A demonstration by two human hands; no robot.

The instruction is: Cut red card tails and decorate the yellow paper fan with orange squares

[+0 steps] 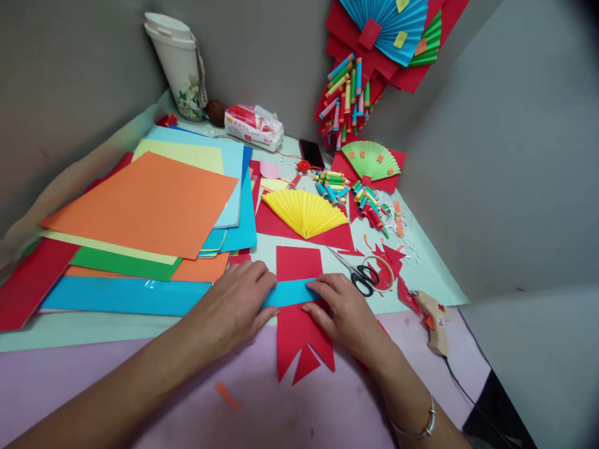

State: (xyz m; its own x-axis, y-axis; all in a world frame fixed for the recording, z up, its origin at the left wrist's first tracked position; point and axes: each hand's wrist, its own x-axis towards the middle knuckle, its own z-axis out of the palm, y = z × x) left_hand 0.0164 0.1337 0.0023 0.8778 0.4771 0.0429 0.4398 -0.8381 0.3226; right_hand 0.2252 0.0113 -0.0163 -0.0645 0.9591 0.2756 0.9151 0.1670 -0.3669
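Observation:
A blue paper strip (294,292) lies crosswise over a red paper piece (299,263) whose lower end is cut into a notch. At the strip's left end is my left hand (243,296), thumb and fingers closed around the edge. My right hand (344,312) grips the right end the same way, fingertips on top and thumb below. Both palms hide the strip's ends. Below the notch lies a loose red paper triangle (306,365). Just beyond my right hand are black-handled scissors (362,276) and a tape roll (388,274).
Stacked coloured paper sheets (150,206) cover the left side. A yellow paper fan (306,215) lies ahead, with small paper rolls (332,185) and a green fan (372,161) behind. A glue gun (435,324) with its cord sits at right. A white cup (180,68) and tissue pack (254,128) stand behind.

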